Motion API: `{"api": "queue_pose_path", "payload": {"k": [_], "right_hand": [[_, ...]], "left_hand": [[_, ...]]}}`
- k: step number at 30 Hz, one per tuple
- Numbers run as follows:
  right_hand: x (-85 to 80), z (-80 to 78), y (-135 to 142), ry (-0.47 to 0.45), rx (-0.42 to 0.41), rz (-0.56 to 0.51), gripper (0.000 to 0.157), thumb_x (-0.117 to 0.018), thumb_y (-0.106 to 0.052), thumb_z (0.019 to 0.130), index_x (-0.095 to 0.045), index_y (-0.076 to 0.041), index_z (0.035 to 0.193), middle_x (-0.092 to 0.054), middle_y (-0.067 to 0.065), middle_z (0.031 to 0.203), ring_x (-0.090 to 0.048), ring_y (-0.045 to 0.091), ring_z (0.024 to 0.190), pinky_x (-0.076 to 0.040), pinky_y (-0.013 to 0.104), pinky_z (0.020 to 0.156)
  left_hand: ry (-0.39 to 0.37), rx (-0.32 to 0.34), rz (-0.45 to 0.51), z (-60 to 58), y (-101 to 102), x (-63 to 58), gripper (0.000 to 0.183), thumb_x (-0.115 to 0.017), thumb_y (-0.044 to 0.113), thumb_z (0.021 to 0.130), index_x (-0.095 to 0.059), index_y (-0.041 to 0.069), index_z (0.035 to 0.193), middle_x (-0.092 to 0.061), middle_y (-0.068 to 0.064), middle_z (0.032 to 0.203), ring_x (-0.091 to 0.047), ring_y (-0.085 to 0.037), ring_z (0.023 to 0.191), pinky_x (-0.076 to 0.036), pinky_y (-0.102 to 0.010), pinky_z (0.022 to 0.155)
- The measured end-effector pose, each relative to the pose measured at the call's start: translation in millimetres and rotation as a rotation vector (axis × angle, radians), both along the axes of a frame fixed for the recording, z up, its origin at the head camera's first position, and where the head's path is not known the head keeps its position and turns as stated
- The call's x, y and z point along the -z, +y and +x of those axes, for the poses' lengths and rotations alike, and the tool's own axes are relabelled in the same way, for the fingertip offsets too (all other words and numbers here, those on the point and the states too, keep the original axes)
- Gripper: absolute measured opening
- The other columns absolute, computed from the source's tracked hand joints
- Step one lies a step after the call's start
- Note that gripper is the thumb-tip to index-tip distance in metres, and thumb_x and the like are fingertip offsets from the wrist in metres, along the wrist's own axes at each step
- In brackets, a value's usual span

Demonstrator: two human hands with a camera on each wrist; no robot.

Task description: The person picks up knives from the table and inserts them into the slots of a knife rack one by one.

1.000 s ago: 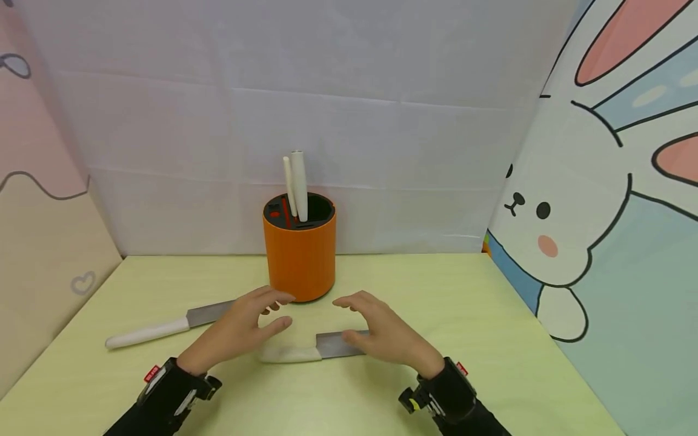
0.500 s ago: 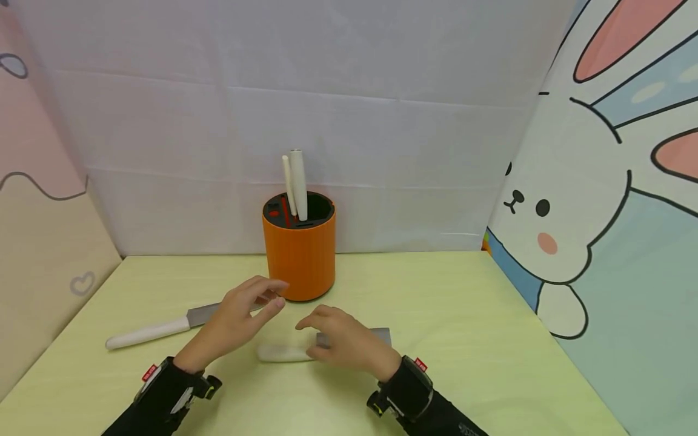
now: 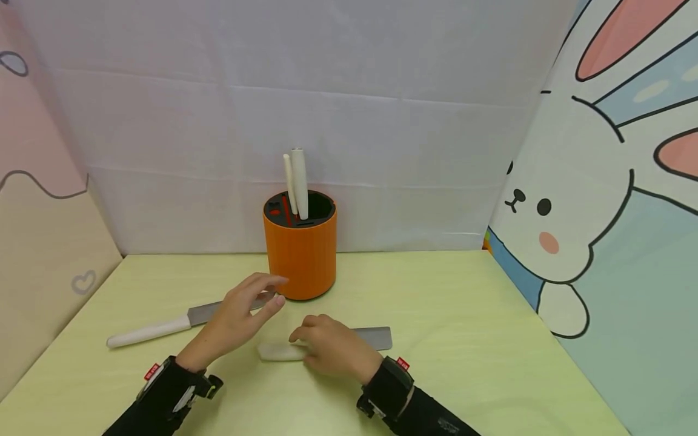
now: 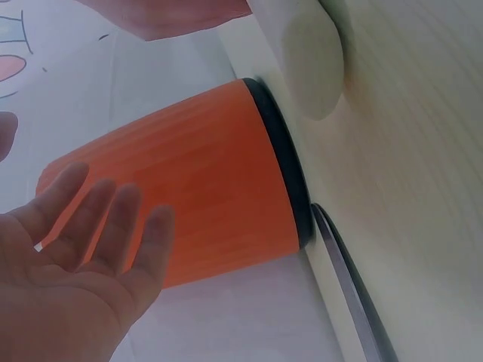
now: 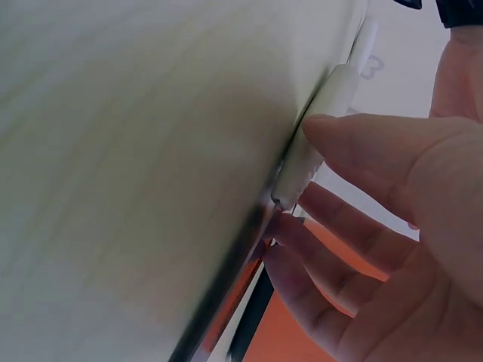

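My right hand (image 3: 338, 348) is curled over a kitchen knife with a white handle (image 3: 280, 352) and a square-ended blade (image 3: 376, 338), lying flat on the table. In the right wrist view my thumb lies along one side of the white handle (image 5: 321, 147), with fingertips at its other side, near the blade. My left hand (image 3: 237, 312) is held above the blade of a second white-handled knife (image 3: 149, 333), fingers loosely extended and holding nothing. Its fingertips overlap the front of an orange round knife block (image 3: 302, 260) in the head view.
Two white handles (image 3: 297, 181) stick up from the block's black top. The pale yellow table (image 3: 436, 303) ends at a white back wall (image 3: 409, 151). A panel with a cartoon rabbit (image 3: 567, 230) borders the right side; a pink and cream panel (image 3: 43, 230) borders the left.
My right hand has moved left and down from above the square-ended blade to its handle, and its fingers have curled. The left hand has shifted slightly left; both knives lie where they were.
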State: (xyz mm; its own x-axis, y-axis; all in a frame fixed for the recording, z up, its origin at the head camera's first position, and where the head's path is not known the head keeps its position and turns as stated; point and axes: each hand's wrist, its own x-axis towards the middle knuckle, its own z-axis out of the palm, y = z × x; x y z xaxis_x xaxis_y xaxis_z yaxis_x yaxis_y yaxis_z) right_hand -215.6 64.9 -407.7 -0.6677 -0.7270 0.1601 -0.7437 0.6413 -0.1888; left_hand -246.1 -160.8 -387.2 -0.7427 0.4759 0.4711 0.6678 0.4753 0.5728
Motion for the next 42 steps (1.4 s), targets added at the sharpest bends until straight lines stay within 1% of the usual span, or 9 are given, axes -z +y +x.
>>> {"api": "queue_pose_path", "payload": {"k": [6, 13, 16, 22, 25, 28, 32, 37, 42], "right_hand": [[0.5, -0.7, -5.3, 0.026, -0.014, 0.042, 0.035, -0.079, -0.014, 0.078, -0.069, -0.020, 0.111, -0.060, -0.009, 0.098, -0.054, 0.008, 0.087, -0.045, 0.018, 0.080], [2.9, -1.5, -7.4, 0.015, -0.027, 0.034, 0.034, -0.079, -0.013, 0.079, -0.069, -0.019, 0.110, -0.061, -0.009, 0.096, -0.055, 0.004, 0.084, -0.045, 0.015, 0.079], [3.9, -1.5, -8.1, 0.025, -0.030, 0.034, 0.033, -0.078, -0.013, 0.079, -0.069, -0.018, 0.111, -0.061, -0.009, 0.096, -0.054, 0.003, 0.084, -0.045, 0.015, 0.080], [5.1, -1.3, -7.6, 0.037, -0.044, 0.031, 0.032, -0.078, -0.012, 0.080, -0.069, -0.017, 0.111, -0.061, -0.008, 0.095, -0.054, 0.003, 0.084, -0.045, 0.014, 0.080], [4.3, -1.4, -5.4, 0.048, -0.044, 0.022, 0.031, -0.076, -0.011, 0.081, -0.069, -0.017, 0.110, -0.061, -0.008, 0.095, -0.054, 0.004, 0.084, -0.045, 0.015, 0.080], [0.8, -1.7, -1.4, 0.066, -0.042, 0.002, 0.031, -0.075, -0.008, 0.081, -0.068, -0.016, 0.110, -0.061, -0.006, 0.095, -0.055, 0.006, 0.086, -0.046, 0.017, 0.082], [-7.5, -3.3, 5.4, 0.078, -0.045, -0.036, 0.032, -0.073, -0.004, 0.082, -0.067, -0.014, 0.111, -0.062, -0.005, 0.096, -0.055, 0.007, 0.087, -0.046, 0.019, 0.082], [-18.7, -6.2, 13.8, 0.050, -0.020, -0.064, 0.033, -0.073, -0.006, 0.084, -0.065, -0.015, 0.115, -0.060, -0.006, 0.096, -0.052, 0.005, 0.085, -0.046, 0.019, 0.080], [-28.8, -7.8, 21.1, 0.035, 0.004, -0.104, 0.034, -0.072, -0.008, 0.085, -0.063, -0.015, 0.117, -0.060, -0.006, 0.100, -0.053, 0.007, 0.089, -0.047, 0.020, 0.081]], "left_hand": [[0.000, -0.003, -0.012, -1.5, -0.1, 0.8, 0.035, -0.056, 0.036, 0.098, -0.049, 0.028, 0.131, -0.050, 0.010, 0.125, -0.050, -0.005, 0.109, -0.050, -0.030, 0.090], [0.006, -0.008, -0.003, -1.1, -1.6, -1.4, 0.035, -0.056, 0.034, 0.098, -0.050, 0.025, 0.131, -0.052, 0.001, 0.127, -0.051, -0.007, 0.110, -0.050, -0.032, 0.089], [0.014, -0.013, 0.003, -1.4, -2.5, -2.1, 0.034, -0.057, 0.033, 0.098, -0.051, 0.025, 0.131, -0.052, 0.001, 0.126, -0.051, -0.007, 0.110, -0.050, -0.032, 0.089], [0.010, -0.011, 0.008, -2.3, -2.9, -1.0, 0.034, -0.056, 0.032, 0.098, -0.051, 0.025, 0.131, -0.052, 0.007, 0.124, -0.051, -0.007, 0.108, -0.050, -0.033, 0.090], [0.009, -0.014, 0.010, -1.9, -3.0, -1.9, 0.034, -0.057, 0.033, 0.098, -0.051, 0.025, 0.130, -0.052, 0.004, 0.125, -0.052, -0.007, 0.107, -0.051, -0.037, 0.089], [0.005, -0.014, 0.014, -1.7, -3.3, -3.5, 0.034, -0.057, 0.034, 0.098, -0.051, 0.025, 0.131, -0.052, 0.002, 0.126, -0.051, -0.007, 0.107, -0.051, -0.040, 0.089], [0.003, -0.010, 0.013, -1.8, -3.1, -4.9, 0.035, -0.057, 0.034, 0.098, -0.050, 0.026, 0.131, -0.051, 0.002, 0.128, -0.051, -0.008, 0.109, -0.050, -0.039, 0.090], [0.004, -0.009, 0.014, -1.4, -3.1, -6.1, 0.036, -0.057, 0.033, 0.098, -0.050, 0.024, 0.132, -0.050, 0.002, 0.129, -0.051, -0.011, 0.111, -0.050, -0.041, 0.090], [0.009, -0.015, 0.009, -1.0, -4.3, -6.4, 0.037, -0.056, 0.032, 0.098, -0.050, 0.023, 0.133, -0.050, 0.001, 0.129, -0.050, -0.009, 0.111, -0.050, -0.040, 0.090]]}}
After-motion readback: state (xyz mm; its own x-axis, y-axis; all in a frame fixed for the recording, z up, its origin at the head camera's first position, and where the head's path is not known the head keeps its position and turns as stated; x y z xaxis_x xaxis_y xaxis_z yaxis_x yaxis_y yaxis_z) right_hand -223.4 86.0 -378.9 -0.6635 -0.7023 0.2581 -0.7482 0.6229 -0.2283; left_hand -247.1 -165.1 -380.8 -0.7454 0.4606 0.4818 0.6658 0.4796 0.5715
